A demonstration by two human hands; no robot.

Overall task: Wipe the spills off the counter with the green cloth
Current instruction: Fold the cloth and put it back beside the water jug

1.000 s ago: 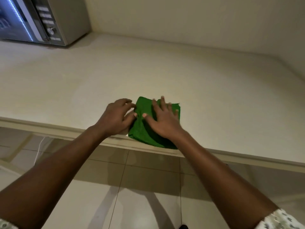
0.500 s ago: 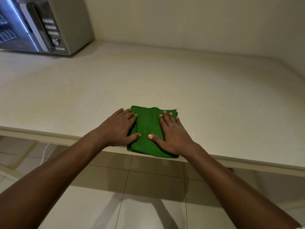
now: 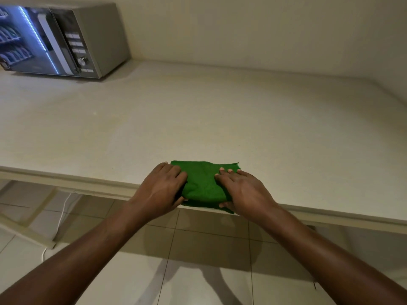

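A folded green cloth lies at the front edge of the pale counter, its near side hanging a little over the edge. My left hand grips the cloth's left side, thumb tucked under at the front. My right hand grips its right side, fingers on top and thumb at the near edge. I see no clear spill on the counter surface.
A silver microwave stands at the back left of the counter against the wall. A white cable runs down to the tiled floor under the counter's left part. The wall closes the counter at the back and right.
Both hands have slid to the cloth's two sides and closed on them. The cloth has come nearer the counter's front edge, and the view has tilted up, showing more of the microwave.
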